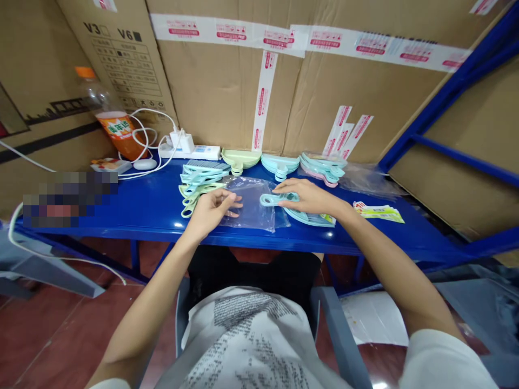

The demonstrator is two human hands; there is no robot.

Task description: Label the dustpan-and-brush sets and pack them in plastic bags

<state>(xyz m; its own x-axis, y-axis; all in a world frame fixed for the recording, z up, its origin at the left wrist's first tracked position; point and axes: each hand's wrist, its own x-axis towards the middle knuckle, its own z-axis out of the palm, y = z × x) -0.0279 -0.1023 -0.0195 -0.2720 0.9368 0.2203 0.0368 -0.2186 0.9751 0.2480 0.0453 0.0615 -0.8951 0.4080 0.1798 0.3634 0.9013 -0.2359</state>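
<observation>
My right hand (310,195) grips a light-blue hand dustpan (312,218) near its handle. The handle (269,200), with an oval hole, sticks out leftward over a clear plastic bag (253,208). A green and white label corner shows at the dustpan's right end. My left hand (217,209) hovers at the bag's left side with fingers apart; whether it touches the film I cannot tell. Just behind that hand lies a pile of light-blue and green hand brushes (203,175), handles toward me.
At the back stand green dustpans (242,157), light-blue dustpans (280,163) and a bagged stack (324,166). Label cards (381,212) lie right, near clear bags (368,179). A power strip (194,152), cables and an orange drink bottle (115,127) occupy the back left. Cardboard (227,92) walls the table.
</observation>
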